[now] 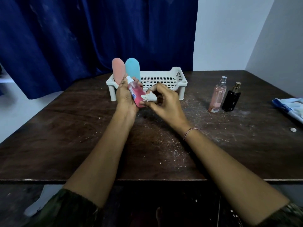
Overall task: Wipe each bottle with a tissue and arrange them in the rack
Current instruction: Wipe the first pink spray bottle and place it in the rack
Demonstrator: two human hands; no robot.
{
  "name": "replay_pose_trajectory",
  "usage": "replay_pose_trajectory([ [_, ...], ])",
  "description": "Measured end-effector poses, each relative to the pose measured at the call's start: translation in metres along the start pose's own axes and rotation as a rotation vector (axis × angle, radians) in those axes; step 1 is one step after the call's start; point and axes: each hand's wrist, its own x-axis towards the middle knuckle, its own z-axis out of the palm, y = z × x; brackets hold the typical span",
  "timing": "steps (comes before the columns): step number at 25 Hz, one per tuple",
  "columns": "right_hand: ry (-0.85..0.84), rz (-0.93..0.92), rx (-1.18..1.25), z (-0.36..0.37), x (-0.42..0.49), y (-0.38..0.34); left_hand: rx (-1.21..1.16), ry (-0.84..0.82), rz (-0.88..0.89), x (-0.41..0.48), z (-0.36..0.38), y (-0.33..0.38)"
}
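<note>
A: Which step is it, L to R?

B: Far left of the rack (177,74), a pink bottle (118,71) and a blue bottle (132,68) stand already placed. Just near of them the left hand (125,97) is wrapped round a red bottle (136,94), white cap pointing far-left, body tilted. The right hand (165,102) pinches a wadded tissue (149,97) btwn thumb and fingertips, pressed to the bottle's right side. So: wiping bottle no. 3, prob. mid-wipe.

A: Next move?

B: Judging by this, finish the wipe, then stand the red one in the rack right of the blue. Needs the cap turned up and the bottle lifted over the near rim; the tissue stays w/ the right hand for the rest.

A: What's left?

B: Right on the table (65,128), a pale pink spray bottle (217,97) and a black spray bottle (231,99), side by side, close, upright, untouched.

A: Room, edges?

B: Most of the rack floor is open right of the blue. Table btwn hands and the two sprays is bare but dusty. Far right a tissue pack (289,108) lies at the table edge. Near edge runs under the forearms, well clear.
</note>
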Motion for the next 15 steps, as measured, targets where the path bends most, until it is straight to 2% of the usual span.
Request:
replay_pose_trajectory([
  [5, -0.024, -0.102, -0.049, -0.002, 0.000, 0.000, 0.183, 0.044, 0.087, 0.014, -0.005, -0.003],
  [10, -0.080, -0.122, -0.081, 0.002, -0.002, -0.008, 0.263, -0.025, 0.133, 0.009, -0.006, 0.003],
  [15, -0.072, -0.253, -0.204, 0.006, -0.002, -0.011, 0.307, -0.054, 0.167, 0.001, -0.007, 0.006],
])
